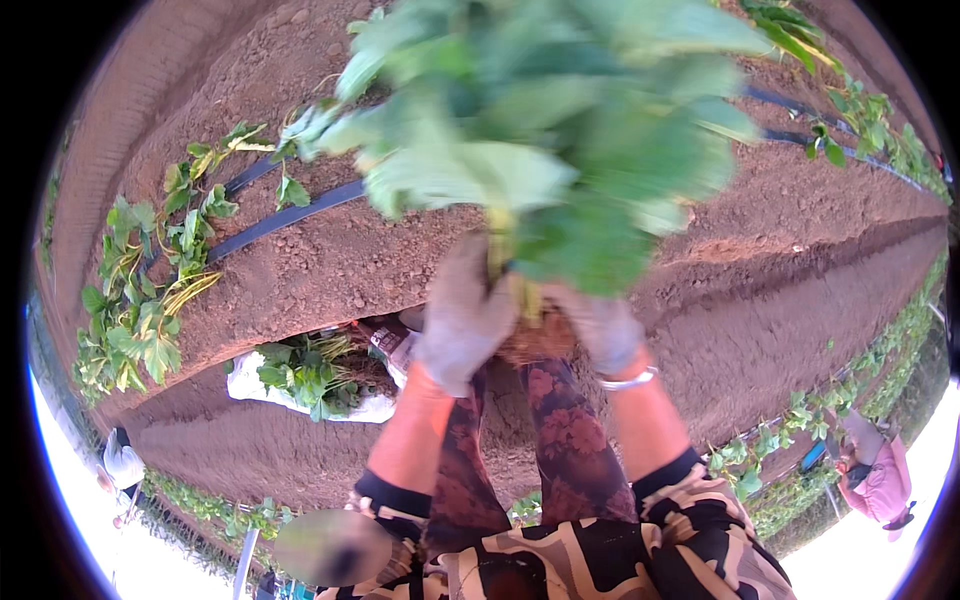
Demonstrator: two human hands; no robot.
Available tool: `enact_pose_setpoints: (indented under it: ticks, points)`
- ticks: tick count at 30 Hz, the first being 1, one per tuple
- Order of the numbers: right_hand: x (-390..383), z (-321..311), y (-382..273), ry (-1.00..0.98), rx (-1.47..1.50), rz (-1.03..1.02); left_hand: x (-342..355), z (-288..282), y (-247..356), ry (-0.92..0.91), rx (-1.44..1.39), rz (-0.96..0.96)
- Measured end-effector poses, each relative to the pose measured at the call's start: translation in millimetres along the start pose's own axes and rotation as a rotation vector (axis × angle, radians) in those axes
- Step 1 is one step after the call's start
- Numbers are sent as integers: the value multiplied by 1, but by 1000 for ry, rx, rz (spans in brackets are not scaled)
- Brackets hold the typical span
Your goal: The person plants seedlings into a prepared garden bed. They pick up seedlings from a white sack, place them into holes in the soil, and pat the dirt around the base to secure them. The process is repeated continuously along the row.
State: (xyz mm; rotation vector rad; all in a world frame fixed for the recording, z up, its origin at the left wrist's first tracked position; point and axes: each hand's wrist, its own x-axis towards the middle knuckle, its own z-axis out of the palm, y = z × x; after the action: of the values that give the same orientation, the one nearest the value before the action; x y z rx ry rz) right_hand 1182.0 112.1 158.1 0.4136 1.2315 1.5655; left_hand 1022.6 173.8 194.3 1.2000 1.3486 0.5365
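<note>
A large bunch of leafy strawberry plants (pixel 570 130) is held up in front of me, its green leaves smeared by motion. My left hand (pixel 462 318), in a pale glove, closes round the yellowish stems from the left. My right hand (pixel 600 325), also gloved and with a white band at the wrist, grips the bunch from the other side, its fingers partly hidden by leaves. Brown roots (pixel 540 342) hang below and between both hands, above my knees.
Left of my legs, a white sack (pixel 265 390) holds more plants with roots. Dark drip tapes (pixel 290 215) run along the soil bed (pixel 370 250), with loose plants (pixel 150 290) laid at its left. People (pixel 880 480) are at the lower right and lower left.
</note>
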Motion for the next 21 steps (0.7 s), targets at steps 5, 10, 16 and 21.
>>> enact_pose_setpoints:
  ticks: [5, 10, 16, 21]
  points:
    - [-69, 104, -63, -123, 2404, 636, 43, 97, 44, -150, -82, 87]
    - [-60, 180, -130, -767, 2228, 622, 86, 122, 35, -225, -522, -215]
    - [-34, 89, -7, -793, 3291, 1386, 52, 73, -12, -247, -827, -171]
    - [3, 36, 25, -566, 3762, 961, 41, 60, -15, -219, -752, -42]
